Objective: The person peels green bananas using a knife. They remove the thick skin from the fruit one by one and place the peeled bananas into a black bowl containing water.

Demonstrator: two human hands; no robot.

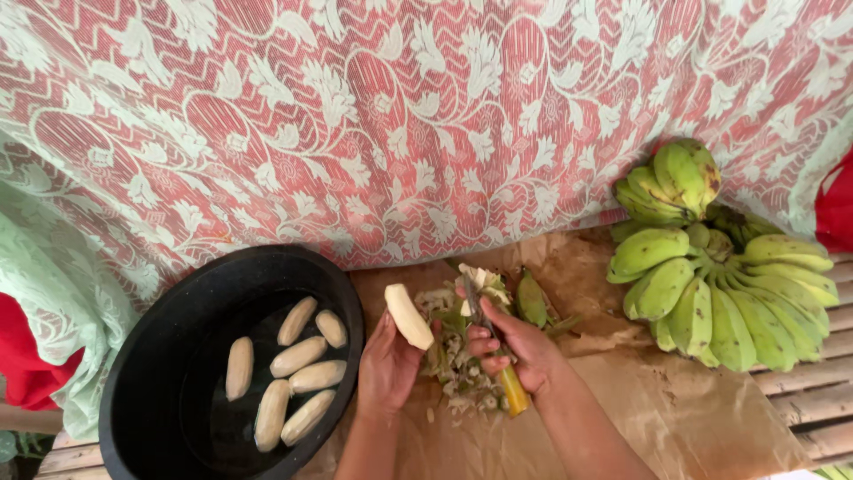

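here the left hand (pixel 386 369) pinches a peeled banana (pixel 409 316) between thumb and curled fingers, the pale, smooth fruit sticking up and leftward above the fingertips, just over the heap of green peels (pixel 458 356) on the brown paper (pixel 675 409). the right hand (pixel 524 351) is closed around a knife (pixel 498 356) with a yellow handle, its blade pointing up past the fingers. beside the left hand a black basin (pixel 160 356) of water holds seven more peeled bananas (pixel 289 373), and a bunch of green bananas (pixel 720 276) lies well apart to the right.
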